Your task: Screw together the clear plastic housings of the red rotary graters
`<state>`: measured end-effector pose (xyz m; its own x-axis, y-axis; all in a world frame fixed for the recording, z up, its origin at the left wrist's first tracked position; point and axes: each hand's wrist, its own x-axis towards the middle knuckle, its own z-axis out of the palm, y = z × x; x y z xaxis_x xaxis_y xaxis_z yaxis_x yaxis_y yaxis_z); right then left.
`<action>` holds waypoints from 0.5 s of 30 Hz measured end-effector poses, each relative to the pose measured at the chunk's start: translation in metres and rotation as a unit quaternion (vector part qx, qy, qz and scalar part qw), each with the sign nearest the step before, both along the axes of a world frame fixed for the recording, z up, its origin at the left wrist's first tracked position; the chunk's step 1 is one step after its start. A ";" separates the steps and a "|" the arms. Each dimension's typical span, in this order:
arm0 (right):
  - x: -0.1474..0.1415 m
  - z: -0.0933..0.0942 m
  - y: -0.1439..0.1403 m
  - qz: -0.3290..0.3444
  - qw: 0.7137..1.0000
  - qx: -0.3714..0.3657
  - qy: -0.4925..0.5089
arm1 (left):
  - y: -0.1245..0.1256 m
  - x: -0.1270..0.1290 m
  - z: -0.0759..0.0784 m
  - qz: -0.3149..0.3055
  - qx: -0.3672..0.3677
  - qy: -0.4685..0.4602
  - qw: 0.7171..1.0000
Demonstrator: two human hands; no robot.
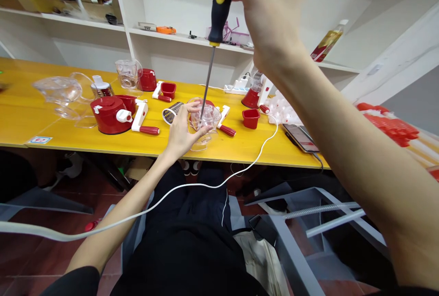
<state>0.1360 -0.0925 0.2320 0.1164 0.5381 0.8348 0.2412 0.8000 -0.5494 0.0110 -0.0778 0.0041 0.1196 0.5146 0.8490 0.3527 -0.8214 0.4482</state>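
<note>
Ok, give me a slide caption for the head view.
Right hand drives screwdriver into clear housing steadied by left hand.

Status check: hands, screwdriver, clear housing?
Right hand grips black-and-yellow screwdriver, tip down inside clear plastic housing. Left hand steadies it. Metal grater drum close beside.

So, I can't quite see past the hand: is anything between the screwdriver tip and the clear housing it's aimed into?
Nothing visible. The screwdriver, gripped by the right hand, runs straight down into the clear housing, which the left hand steadies on the yellow table. The tip itself is blurred by the plastic.
</note>
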 end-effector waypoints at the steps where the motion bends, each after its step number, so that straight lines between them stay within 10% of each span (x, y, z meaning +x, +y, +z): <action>1: 0.000 0.001 0.000 -0.001 1.000 0.011 -0.014 | 0.000 0.000 0.000 0.000 -0.001 0.000 1.000; 15: -0.003 0.006 -0.008 -0.001 1.000 -0.023 0.006 | 0.000 0.000 0.000 -0.002 0.001 -0.001 1.000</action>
